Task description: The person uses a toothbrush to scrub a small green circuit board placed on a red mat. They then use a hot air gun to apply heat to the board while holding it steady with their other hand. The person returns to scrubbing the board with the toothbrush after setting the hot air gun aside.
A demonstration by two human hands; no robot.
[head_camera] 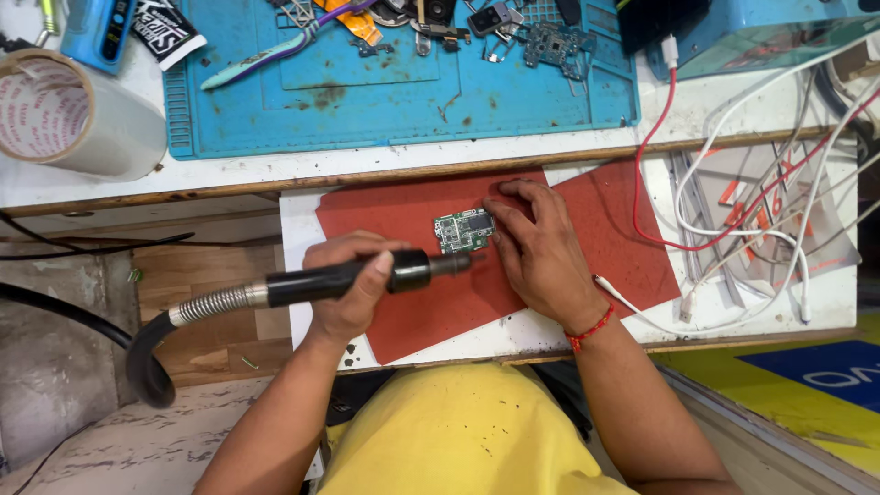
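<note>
Red rubber matting [605,220] covers a white pull-out worktop [513,335] where a person in a yellow shirt [467,431] works on a small green circuit board [463,229]. The board lies flat near the middle of the mat, just ahead of both hands. The left hand [353,284] is wrapped around the black handle of a hot-air tool [367,275], fingers curled over the barrel and thumb along its top, the metal nozzle lying level and pointing at the board's lower right edge. A ribbed metal sleeve joins the handle to a black hose [147,357] that loops down past the worktop's left side. The right hand [541,252] rests palm-down on the mat, fingers loosely spread, its fingertips touching the board's right edge and steadying it; a red thread bracelet [591,328] circles that wrist.

Beyond the mat, on the upper worktop, a blue repair mat [394,92] carries a toothbrush [270,50], loose phone parts and another circuit board [559,41]. A large roll of clear tape [73,115] sits at far left. White and red cables [733,220] tangle across the right side, lying over clear plastic sheets.
</note>
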